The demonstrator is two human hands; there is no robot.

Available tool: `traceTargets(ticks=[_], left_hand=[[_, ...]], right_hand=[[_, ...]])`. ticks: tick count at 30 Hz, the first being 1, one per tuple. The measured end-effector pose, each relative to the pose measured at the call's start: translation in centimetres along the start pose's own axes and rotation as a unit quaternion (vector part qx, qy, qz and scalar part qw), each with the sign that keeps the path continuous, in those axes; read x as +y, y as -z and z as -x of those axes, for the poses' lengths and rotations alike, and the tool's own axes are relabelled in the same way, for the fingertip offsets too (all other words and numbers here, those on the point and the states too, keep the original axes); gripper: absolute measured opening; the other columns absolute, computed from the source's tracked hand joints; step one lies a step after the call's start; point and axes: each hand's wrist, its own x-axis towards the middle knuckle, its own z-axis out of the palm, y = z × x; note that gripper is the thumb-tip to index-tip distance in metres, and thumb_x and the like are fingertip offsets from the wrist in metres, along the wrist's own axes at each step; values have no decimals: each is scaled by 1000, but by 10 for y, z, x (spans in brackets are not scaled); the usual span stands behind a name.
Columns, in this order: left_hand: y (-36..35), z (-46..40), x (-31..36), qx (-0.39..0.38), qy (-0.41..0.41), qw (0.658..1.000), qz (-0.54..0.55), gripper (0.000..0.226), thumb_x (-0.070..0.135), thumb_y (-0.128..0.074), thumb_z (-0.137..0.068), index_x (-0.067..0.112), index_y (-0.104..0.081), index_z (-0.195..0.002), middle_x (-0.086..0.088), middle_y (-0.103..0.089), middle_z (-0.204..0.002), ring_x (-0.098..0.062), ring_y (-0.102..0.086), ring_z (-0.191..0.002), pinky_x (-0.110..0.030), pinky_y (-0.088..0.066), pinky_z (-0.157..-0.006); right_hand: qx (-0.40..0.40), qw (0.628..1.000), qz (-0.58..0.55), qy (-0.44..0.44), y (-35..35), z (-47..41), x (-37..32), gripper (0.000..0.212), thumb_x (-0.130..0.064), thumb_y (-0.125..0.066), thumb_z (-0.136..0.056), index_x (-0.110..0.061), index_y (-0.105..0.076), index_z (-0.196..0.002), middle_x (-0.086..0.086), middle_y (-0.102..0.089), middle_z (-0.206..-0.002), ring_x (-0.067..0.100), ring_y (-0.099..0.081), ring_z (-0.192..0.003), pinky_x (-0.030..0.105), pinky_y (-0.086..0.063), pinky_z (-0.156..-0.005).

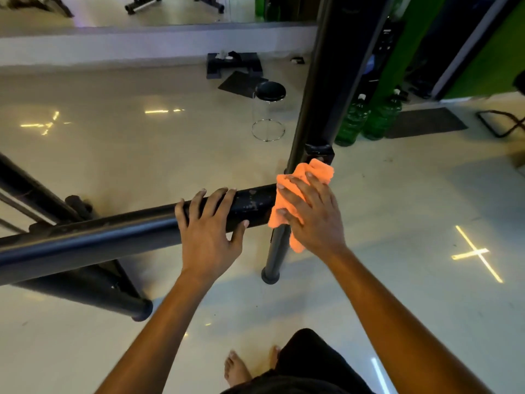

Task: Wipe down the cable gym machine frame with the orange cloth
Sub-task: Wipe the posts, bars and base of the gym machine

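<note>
The right hand point(311, 214) presses the orange cloth point(301, 194) flat against the joint where the horizontal black bar point(113, 237) meets the upright post point(326, 95). Just left of the cloth, the left hand point(208, 228) grips over the top of that bar. Behind the post stand two green bottles point(366, 120) and a black stool point(270, 109).

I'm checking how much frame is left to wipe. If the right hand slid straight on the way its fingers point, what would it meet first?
Probably the black collar on the upright post, just beyond the orange cloth that the right hand presses there; depth is uncertain.
</note>
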Motion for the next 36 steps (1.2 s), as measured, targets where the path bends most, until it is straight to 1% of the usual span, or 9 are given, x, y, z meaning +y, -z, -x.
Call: traceTargets(ticks=[5,9,13,15,18,20,25,31,36], left_hand=[[-2,-1,0,5,8,1000,14,62,52,-64,-96,25,-56,-151,4,-57,-153,-35,-45,-146,-65,-22,-122],[-4,-2,1,11,20,1000,18,61,56,-59,-95,28,-58,-150,7,-59,-151,-32,-45,-145,-62,-23,-122],[-9,-3,16,13,52,998,18,58,60,-54,-98,30,-59,-148,10,-59,-151,-29,-44,-147,-64,-17,-124],[-14,-8,38,14,58,998,29,56,60,-51,-100,32,-60,-148,12,-58,-152,-28,-43,-148,-65,-14,-125],[-22,-17,77,-1,63,996,66,52,57,-48,-103,35,-59,-149,16,-56,-154,-25,-40,-150,-65,-9,-127],[-29,-25,97,-2,81,992,95,46,52,-44,-106,38,-62,-146,19,-57,-152,-22,-41,-149,-65,-8,-126],[-39,-35,113,47,141,977,151,36,42,-43,-109,42,-70,-134,25,-63,-142,-15,-46,-144,-61,-9,-125],[-52,-25,135,60,178,973,133,46,44,-43,-106,35,-62,-147,17,-54,-156,-21,-28,-158,-58,1,-130],[-54,-17,155,58,200,963,168,55,48,-43,-103,32,-56,-154,15,-42,-166,-20,-11,-165,-57,8,-129]], right_hand=[[23,992,-24,-122,-2,-24,-37,39,-50,-51,-112,-31,-67,-142,-2,-56,-154,30,-37,-156,61,-25,-126],[-13,999,-31,-27,-9,-12,-21,49,-53,-52,-111,-34,-57,-156,0,-46,-165,34,-26,-162,62,-9,-133],[2,987,-86,137,4,-9,42,40,-23,-53,-114,-15,-62,-152,7,-53,-162,31,-40,-158,51,-40,-125],[34,985,-140,97,15,-9,58,44,-5,-59,-105,-14,-67,-147,1,-58,-159,19,-50,-152,42,-55,-111],[100,976,-192,-3,34,-20,74,41,-8,-61,-105,-16,-70,-144,1,-63,-154,16,-59,-144,38,-58,-106],[114,968,-224,-12,39,-32,80,39,-17,-56,-111,-12,-65,-149,9,-55,-161,25,-47,-154,41,-50,-118],[-52,987,-153,5,6,-31,77,72,-50,-47,-113,-22,-19,-174,6,6,-182,40,14,-166,66,-16,-131],[-53,971,-226,63,-10,-6,106,64,-42,-48,-115,-18,-28,-171,1,0,-183,36,9,-167,59,-31,-130],[-80,970,-212,83,-4,-15,103,65,-46,-43,-116,-25,-20,-174,5,10,-182,41,17,-165,66,-19,-131]])
